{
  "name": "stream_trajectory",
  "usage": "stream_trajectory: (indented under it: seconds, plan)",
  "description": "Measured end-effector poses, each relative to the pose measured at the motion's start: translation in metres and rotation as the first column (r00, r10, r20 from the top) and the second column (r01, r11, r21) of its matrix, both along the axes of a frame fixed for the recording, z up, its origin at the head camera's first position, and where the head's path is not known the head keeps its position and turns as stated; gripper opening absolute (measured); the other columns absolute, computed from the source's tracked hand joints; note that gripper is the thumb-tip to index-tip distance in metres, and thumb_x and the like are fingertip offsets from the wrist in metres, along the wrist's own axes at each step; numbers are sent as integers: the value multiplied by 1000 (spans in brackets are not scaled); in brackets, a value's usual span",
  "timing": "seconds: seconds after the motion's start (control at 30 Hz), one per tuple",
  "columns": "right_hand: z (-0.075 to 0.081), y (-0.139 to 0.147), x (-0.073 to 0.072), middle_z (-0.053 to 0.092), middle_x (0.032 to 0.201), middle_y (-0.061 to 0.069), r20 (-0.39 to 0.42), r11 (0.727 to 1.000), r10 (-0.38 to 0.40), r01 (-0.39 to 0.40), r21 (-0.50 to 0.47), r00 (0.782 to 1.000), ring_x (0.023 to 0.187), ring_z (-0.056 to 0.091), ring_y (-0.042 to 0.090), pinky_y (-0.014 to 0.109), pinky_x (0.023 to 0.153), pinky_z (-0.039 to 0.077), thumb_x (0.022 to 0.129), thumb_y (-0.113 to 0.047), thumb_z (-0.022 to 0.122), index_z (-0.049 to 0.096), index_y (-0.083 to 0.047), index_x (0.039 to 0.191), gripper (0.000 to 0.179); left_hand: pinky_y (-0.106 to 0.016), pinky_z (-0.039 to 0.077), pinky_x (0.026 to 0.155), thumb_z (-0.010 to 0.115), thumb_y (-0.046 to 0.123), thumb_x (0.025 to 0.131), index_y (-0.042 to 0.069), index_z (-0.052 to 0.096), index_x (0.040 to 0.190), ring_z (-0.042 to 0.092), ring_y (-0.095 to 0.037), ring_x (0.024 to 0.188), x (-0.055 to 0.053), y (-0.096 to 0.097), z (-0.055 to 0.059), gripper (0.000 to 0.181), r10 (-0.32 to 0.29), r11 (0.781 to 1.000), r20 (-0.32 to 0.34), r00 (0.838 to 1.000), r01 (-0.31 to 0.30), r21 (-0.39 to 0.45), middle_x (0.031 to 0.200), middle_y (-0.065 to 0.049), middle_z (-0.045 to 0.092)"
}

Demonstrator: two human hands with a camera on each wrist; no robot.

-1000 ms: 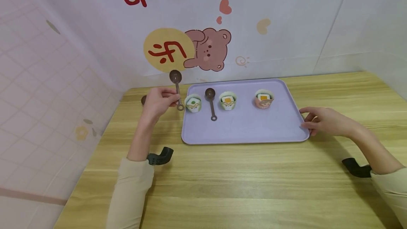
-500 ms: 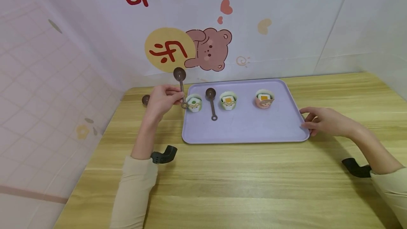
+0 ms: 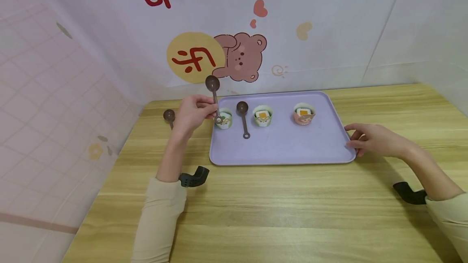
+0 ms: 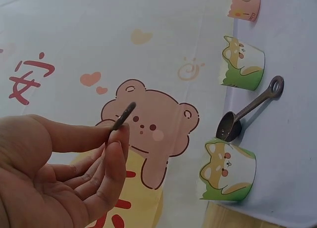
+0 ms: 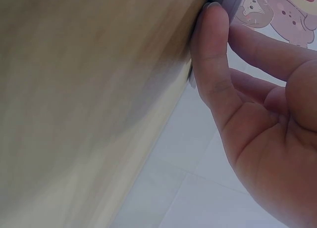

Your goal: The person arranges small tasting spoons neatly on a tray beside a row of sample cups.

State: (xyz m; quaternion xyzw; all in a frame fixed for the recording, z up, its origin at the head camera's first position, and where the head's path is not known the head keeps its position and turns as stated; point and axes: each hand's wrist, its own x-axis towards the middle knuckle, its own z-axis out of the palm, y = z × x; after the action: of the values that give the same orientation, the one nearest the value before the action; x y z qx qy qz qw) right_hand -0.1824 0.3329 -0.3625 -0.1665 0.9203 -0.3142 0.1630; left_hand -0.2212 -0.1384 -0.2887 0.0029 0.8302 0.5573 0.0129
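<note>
My left hand [image 3: 193, 113] pinches a brown measuring spoon [image 3: 213, 83] by its handle, bowl up, in front of the tray's back left corner. In the left wrist view, thumb and finger hold the spoon handle [image 4: 123, 116] nearly edge-on. A second brown measuring spoon [image 3: 244, 119] lies on the lilac tray [image 3: 281, 149], between a green-patterned paper cup [image 3: 224, 122] and another green cup [image 3: 263, 120]. A pink paper cup [image 3: 304, 118] stands farther right. My right hand [image 3: 374, 139] holds the tray's right rim, with thumb and fingertips at its edge; some fingers are curled underneath.
A third brown measuring spoon [image 3: 169, 115] lies on the wooden table [image 3: 278, 214], left of the tray, partly hidden by my left hand. Behind the table rises a white backdrop [image 3: 329, 56] with a printed bear. The cups hold white pieces with coloured marks.
My left hand has moved right and slightly up with its measuring spoon, now overlapping the left cup. More of the spoon on the table shows. My right hand stays at the tray.
</note>
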Motion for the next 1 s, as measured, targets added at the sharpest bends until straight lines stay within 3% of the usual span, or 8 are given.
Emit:
stream_trajectory:
  seconds: [0.3,0.4,0.57,0.77,1.0]
  plan:
    - [0,0,0,68,95,9,5,1000,-2,2,-8,1000,68,69,16,28,68,58,97,-3,65,41,19,137,52,-21,57,67,68,3,95,-11,64,113,66,-18,72,0,10,0,23,-19,999,-11,1000,19,38,100,-22,69]
    - [0,0,0,68,94,9,6,1000,-3,3,-13,1000,68,69,16,28,67,58,96,-2,65,40,19,137,52,-27,59,73,69,3,95,-11,65,111,65,-13,70,0,14,-1,22,-26,999,-17,1000,27,39,98,-21,69]
    - [-1,0,0,68,94,8,3,1000,-5,5,0,1000,68,69,15,28,68,57,97,-4,66,41,19,137,53,-42,58,85,69,4,95,-10,65,111,66,-16,73,0,21,-1,21,-37,998,-6,999,37,42,97,-19,70]
    - [0,-1,-1,68,95,7,-3,1000,-4,4,20,1000,68,69,15,27,69,57,97,-6,66,41,18,138,54,-43,59,83,68,3,95,-10,65,110,65,-15,69,-1,26,0,21,-45,998,-9,999,46,37,96,-20,70]
    - [0,0,0,68,95,8,4,1000,-5,5,12,1000,68,69,16,28,68,57,97,-4,65,40,19,137,53,-43,59,82,69,5,95,-9,65,109,69,-29,77,-3,35,-3,20,-55,998,1,998,55,4,93,-18,71]
